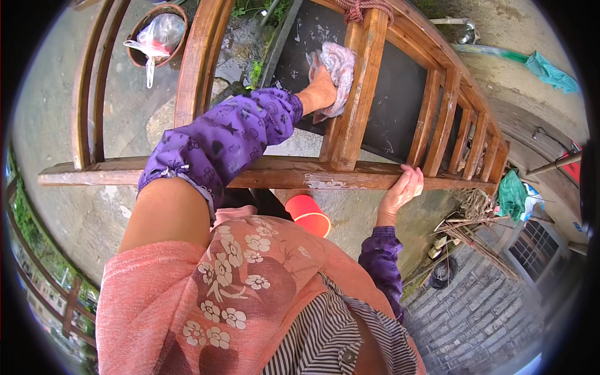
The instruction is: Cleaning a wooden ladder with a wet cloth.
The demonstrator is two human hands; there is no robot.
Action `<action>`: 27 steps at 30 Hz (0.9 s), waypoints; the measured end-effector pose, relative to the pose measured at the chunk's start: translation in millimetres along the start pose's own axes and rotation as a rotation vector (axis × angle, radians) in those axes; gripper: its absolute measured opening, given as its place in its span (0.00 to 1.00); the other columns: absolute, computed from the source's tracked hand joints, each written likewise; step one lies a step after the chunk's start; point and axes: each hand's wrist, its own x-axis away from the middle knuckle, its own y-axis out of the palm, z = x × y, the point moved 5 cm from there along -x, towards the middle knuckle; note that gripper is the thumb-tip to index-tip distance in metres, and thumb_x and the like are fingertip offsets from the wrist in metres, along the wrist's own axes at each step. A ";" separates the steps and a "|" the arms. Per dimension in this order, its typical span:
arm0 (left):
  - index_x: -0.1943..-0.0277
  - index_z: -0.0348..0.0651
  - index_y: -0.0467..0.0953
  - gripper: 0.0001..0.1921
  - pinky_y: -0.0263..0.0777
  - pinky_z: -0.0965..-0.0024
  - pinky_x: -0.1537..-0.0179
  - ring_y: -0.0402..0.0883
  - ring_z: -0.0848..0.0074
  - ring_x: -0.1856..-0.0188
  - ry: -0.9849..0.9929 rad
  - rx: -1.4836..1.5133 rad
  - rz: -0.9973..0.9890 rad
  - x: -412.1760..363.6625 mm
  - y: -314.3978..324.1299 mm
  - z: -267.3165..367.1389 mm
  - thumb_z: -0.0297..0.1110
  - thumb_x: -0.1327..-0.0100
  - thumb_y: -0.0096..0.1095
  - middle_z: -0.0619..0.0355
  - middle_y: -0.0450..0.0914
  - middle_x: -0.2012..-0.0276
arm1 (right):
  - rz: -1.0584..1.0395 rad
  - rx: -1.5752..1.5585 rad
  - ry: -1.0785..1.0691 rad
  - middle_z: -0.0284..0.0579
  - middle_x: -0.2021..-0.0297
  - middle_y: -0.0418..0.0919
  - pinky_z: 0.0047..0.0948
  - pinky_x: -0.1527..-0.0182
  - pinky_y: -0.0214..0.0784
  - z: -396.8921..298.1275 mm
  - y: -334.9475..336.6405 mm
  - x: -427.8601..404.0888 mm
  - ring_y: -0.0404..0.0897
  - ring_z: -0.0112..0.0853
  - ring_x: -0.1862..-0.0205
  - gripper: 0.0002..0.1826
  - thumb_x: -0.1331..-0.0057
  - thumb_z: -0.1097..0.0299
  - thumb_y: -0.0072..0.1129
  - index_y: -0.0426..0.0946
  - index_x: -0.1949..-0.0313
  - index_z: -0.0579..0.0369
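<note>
A wooden ladder (286,174) with doubled rungs lies across in front of me, its near rail running left to right. My left hand (322,91), below a purple patterned sleeve cover, holds a wet, pale pinkish cloth (341,70) against one rung pair (363,89). Part of the cloth is hidden by the hand. Further right, my right hand (398,194) grips the near rail, its fingers over the top edge. Reddish rope (363,8) is wound round the far end of the same rung pair. Behind the rungs lies a dark, wet-looking panel (398,112).
Under the near rail stands a red bucket (309,213), partly covered by my shirt. A brown tub (183,28) holding a tied plastic bag (161,35) is at upper left. Dry sticks (483,243), a coiled black hose or cable (442,273) and green plastic (512,194) lie at right.
</note>
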 end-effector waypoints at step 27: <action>0.56 0.33 0.73 0.19 0.71 0.60 0.53 0.80 0.52 0.56 0.237 0.006 0.122 -68.0 -0.7 -23.9 0.36 0.48 0.66 0.39 0.80 0.58 | 0.169 0.008 -0.088 0.33 0.63 0.79 0.41 0.40 0.49 12.1 21.3 0.0 0.68 0.38 0.45 0.15 0.32 0.61 0.41 0.79 0.68 0.48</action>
